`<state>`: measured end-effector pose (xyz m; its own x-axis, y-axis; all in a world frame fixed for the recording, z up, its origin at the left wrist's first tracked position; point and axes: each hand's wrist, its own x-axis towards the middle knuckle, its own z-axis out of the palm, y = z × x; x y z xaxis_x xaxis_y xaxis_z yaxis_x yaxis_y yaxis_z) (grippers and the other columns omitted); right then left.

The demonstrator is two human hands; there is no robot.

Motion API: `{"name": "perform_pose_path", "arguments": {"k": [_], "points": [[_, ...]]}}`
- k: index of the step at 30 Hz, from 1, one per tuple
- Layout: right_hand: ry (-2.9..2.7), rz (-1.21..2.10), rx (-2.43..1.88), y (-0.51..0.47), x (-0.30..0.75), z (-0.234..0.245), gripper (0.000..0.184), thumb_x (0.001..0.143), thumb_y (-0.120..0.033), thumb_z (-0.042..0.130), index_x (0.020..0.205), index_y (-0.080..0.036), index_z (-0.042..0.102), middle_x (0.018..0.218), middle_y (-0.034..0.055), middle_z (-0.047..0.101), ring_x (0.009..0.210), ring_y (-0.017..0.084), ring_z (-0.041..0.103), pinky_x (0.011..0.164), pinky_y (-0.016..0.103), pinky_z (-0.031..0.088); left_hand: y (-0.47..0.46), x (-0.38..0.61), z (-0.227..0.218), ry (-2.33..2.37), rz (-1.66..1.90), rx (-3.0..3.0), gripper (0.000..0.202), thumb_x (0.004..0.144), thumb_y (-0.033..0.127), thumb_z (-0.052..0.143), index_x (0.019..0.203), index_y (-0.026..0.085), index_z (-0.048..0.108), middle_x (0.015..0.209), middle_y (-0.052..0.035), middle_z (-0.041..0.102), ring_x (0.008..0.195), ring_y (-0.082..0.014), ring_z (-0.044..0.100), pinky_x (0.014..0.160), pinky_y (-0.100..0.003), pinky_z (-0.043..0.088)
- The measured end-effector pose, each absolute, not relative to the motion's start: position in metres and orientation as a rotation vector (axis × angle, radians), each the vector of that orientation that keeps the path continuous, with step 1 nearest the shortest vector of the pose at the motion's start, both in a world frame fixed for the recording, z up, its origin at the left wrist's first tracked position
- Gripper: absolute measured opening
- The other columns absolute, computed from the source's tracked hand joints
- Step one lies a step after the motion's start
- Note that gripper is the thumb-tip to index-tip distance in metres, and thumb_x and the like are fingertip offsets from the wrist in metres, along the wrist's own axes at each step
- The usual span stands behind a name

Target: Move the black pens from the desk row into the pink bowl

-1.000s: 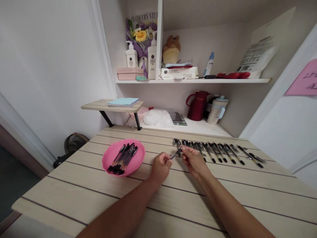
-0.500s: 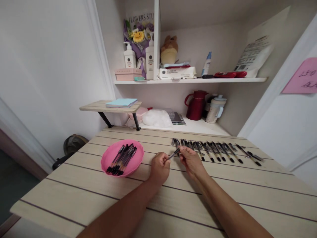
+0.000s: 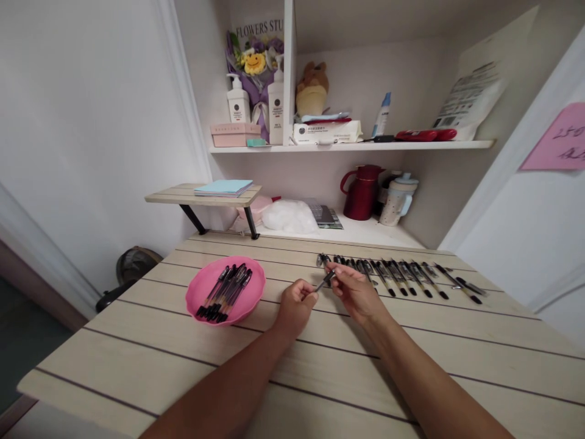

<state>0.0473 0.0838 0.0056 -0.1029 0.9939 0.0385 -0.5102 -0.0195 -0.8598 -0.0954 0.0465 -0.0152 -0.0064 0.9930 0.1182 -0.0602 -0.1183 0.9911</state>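
Note:
Between my two hands a dark, partly clear pen point(image 3: 325, 281) is held at a slant above the table. My left hand point(image 3: 295, 308) is closed, pinching the pen's lower end. The fingertips of my right hand point(image 3: 356, 292) grip the darker upper end. Just behind my right hand, a row of pens point(image 3: 404, 279) with black ends lies on the tabletop, and the hand hides part of it. Left of my left hand stands a pink bowl point(image 3: 251, 291) with a scalloped rim. Several pens point(image 3: 228, 292) lie bundled inside it.
The slatted wooden table point(image 3: 228, 378) reaches back to a white shelf unit point(image 3: 411, 147). A small raised stand point(image 3: 169, 196) bears blue paper point(image 3: 223, 188). At the back are a white plastic bag point(image 3: 289, 217), a red jug point(image 3: 362, 194) and a light tumbler point(image 3: 397, 201).
My right hand has shifted slightly right. The pen slants more steeply, and more of its length shows between my hands. The bowl and the row of pens have stayed in place.

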Motion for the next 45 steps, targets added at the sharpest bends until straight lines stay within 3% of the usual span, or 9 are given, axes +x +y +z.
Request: {"name": "perform_pose_path", "arguments": {"k": [6, 13, 16, 19, 24, 29, 35, 40, 45], "points": [[-0.869, 1.433, -0.831, 0.085, 0.045, 0.0, 0.028, 0.055, -0.035, 0.077, 0.065, -0.015, 0.06, 0.049, -0.0043, 0.048, 0.041, 0.004, 0.036, 0.034, 0.014, 0.024, 0.044, -0.094, -0.012, 1.151, 1.32, 1.296, 0.007, 0.063, 0.021, 0.056, 0.066, 0.018, 0.05, 0.047, 0.0069, 0.04, 0.043, -0.0059, 0.031, 0.045, -0.019, 0.024], [-0.885, 1.532, -0.749, 0.083, 0.05, 0.004, 0.033, 0.061, -0.04, 0.071, 0.085, -0.019, 0.064, 0.085, 0.0031, 0.063, 0.05, 0.006, 0.046, 0.036, 0.016, 0.03, 0.046, -0.094, -0.015, 1.174, 1.331, 1.232, 0.009, 0.063, 0.022, 0.057, 0.069, 0.018, 0.051, 0.049, 0.0068, 0.042, 0.044, -0.0061, 0.036, 0.046, -0.018, 0.028], [-0.879, 1.457, -0.789, 0.085, 0.05, 0.002, 0.026, 0.056, -0.03, 0.076, 0.075, -0.017, 0.064, 0.066, -0.0015, 0.058, 0.046, 0.004, 0.041, 0.035, 0.015, 0.027, 0.046, -0.094, -0.016, 1.164, 1.326, 1.245, 0.009, 0.063, 0.022, 0.057, 0.068, 0.017, 0.052, 0.048, 0.0073, 0.042, 0.043, -0.0058, 0.035, 0.045, -0.018, 0.027], [-0.883, 1.426, -0.84, 0.085, 0.049, 0.001, 0.022, 0.058, -0.032, 0.075, 0.066, -0.017, 0.06, 0.052, -0.0045, 0.05, 0.043, 0.004, 0.039, 0.035, 0.014, 0.025, 0.045, -0.094, -0.015, 1.157, 1.329, 1.269, 0.008, 0.062, 0.02, 0.057, 0.067, 0.017, 0.051, 0.048, 0.0075, 0.042, 0.043, -0.0056, 0.035, 0.045, -0.018, 0.026], [-0.921, 1.504, -0.755, 0.084, 0.05, 0.002, 0.027, 0.063, -0.038, 0.07, 0.081, -0.018, 0.064, 0.078, 0.0014, 0.062, 0.047, 0.004, 0.043, 0.036, 0.016, 0.027, 0.045, -0.094, -0.013, 1.166, 1.334, 1.27, 0.007, 0.063, 0.02, 0.057, 0.067, 0.017, 0.051, 0.049, 0.0072, 0.043, 0.044, -0.0061, 0.036, 0.046, -0.019, 0.027], [-0.923, 1.427, -0.87, 0.084, 0.049, 0.0, 0.022, 0.058, -0.03, 0.075, 0.066, -0.016, 0.059, 0.052, -0.0053, 0.05, 0.043, 0.003, 0.038, 0.037, 0.015, 0.026, 0.046, -0.094, -0.015, 1.178, 1.322, 1.295, 0.007, 0.063, 0.02, 0.057, 0.068, 0.018, 0.051, 0.048, 0.0073, 0.043, 0.044, -0.0064, 0.037, 0.046, -0.019, 0.028], [-0.945, 1.473, -0.816, 0.086, 0.052, -0.001, 0.03, 0.063, -0.038, 0.069, 0.084, -0.018, 0.063, 0.078, 0.0017, 0.062, 0.046, 0.005, 0.043, 0.036, 0.018, 0.026, 0.048, -0.094, -0.02, 1.212, 1.313, 1.309, 0.006, 0.065, 0.021, 0.055, 0.067, 0.018, 0.051, 0.047, 0.0077, 0.042, 0.043, -0.0065, 0.036, 0.046, -0.019, 0.028], [-0.944, 1.417, -0.876, 0.089, 0.053, -0.005, 0.027, 0.057, -0.033, 0.074, 0.074, -0.016, 0.061, 0.053, -0.0037, 0.052, 0.042, 0.005, 0.038, 0.036, 0.017, 0.023, 0.048, -0.096, -0.02, 1.224, 1.295, 1.345, 0.006, 0.065, 0.02, 0.056, 0.067, 0.018, 0.051, 0.048, 0.0075, 0.043, 0.043, -0.0059, 0.037, 0.046, -0.018, 0.029], [-0.957, 1.405, -0.927, 0.087, 0.052, -0.006, 0.029, 0.058, -0.038, 0.073, 0.07, -0.017, 0.058, 0.047, -0.0049, 0.048, 0.04, 0.005, 0.036, 0.037, 0.016, 0.022, 0.047, -0.095, -0.018, 1.234, 1.28, 1.321, 0.008, 0.062, 0.017, 0.057, 0.066, 0.017, 0.05, 0.052, 0.0069, 0.045, 0.042, -0.0048, 0.04, 0.043, -0.018, 0.031]]}}
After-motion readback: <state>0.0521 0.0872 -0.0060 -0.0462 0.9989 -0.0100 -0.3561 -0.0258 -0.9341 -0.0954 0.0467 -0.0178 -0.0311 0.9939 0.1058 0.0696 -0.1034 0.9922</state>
